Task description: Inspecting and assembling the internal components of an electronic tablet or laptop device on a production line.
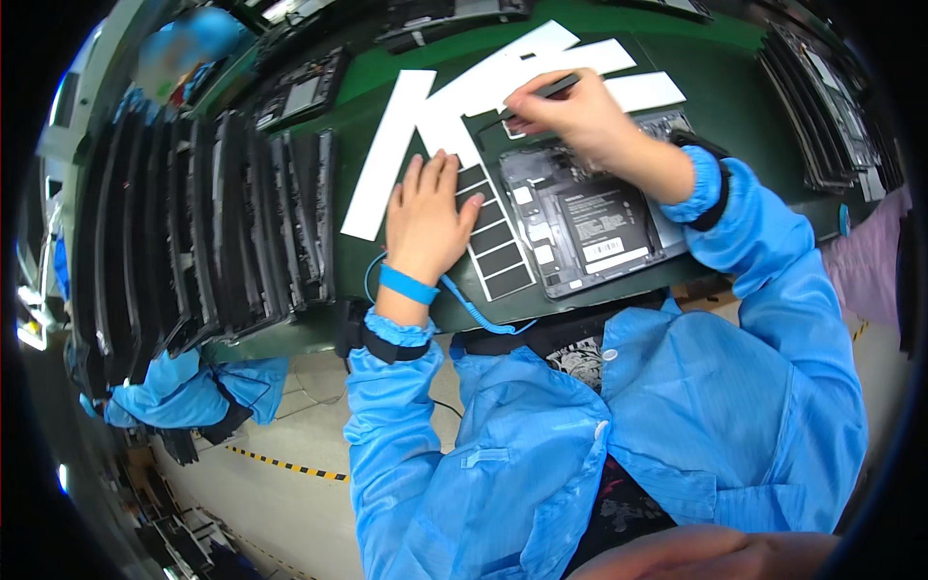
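My left hand (423, 220) lies flat with its fingers spread on a white strip of black rectangular stickers (496, 238). A blue wrist strap with a coiled cord (474, 311) circles that wrist. In my right hand (585, 114) is a pair of black tweezers (559, 86), slanting down to the left over the upper end of the strip. Whether the tips hold a piece is too small to tell. Right of the strip, an opened laptop base (535, 198) shows its black battery (601, 220). My right forearm hides its upper right part.
More white strips (390, 155) lie fanned out on the green table (362, 106). A long row of dark laptop parts (208, 222) stands upright at the left, and another stack (812, 116) at the right. Other laptop bases (304, 89) lie farther back. A blue-sleeved person (198, 387) is at the left.
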Tool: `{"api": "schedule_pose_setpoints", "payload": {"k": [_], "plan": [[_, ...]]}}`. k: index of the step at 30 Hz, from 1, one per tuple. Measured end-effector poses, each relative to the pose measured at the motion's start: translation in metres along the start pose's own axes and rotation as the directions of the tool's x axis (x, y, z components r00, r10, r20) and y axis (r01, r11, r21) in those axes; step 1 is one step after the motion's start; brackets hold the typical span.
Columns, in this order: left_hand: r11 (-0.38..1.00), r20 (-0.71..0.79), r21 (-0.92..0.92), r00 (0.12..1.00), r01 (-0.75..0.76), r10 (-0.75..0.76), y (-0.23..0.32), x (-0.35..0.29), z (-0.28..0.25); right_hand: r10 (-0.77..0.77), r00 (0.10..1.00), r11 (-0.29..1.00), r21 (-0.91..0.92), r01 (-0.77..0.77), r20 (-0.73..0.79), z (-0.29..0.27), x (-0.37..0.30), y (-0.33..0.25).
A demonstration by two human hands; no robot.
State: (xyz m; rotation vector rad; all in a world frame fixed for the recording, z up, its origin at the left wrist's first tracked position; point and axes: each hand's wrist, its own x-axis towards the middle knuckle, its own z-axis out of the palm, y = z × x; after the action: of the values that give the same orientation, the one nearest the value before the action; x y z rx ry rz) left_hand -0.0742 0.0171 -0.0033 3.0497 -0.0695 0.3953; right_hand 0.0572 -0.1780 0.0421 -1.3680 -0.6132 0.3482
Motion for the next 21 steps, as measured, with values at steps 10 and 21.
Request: {"api": "schedule_pose_setpoints", "payload": {"k": [10, 21], "plan": [[0.714, -0.184, -0.523, 0.879, -0.466, 0.439, 0.068, 0.022, -0.031, 0.292, 0.956, 0.954, -0.078, -0.29, 0.009, -0.072, -0.056, -0.015], [0.734, -0.102, -0.486, 0.865, -0.474, 0.491, 0.078, 0.021, -0.015, 0.338, 0.94, 0.938, -0.061, -0.341, -0.048, -0.071, -0.052, -0.011]]}}
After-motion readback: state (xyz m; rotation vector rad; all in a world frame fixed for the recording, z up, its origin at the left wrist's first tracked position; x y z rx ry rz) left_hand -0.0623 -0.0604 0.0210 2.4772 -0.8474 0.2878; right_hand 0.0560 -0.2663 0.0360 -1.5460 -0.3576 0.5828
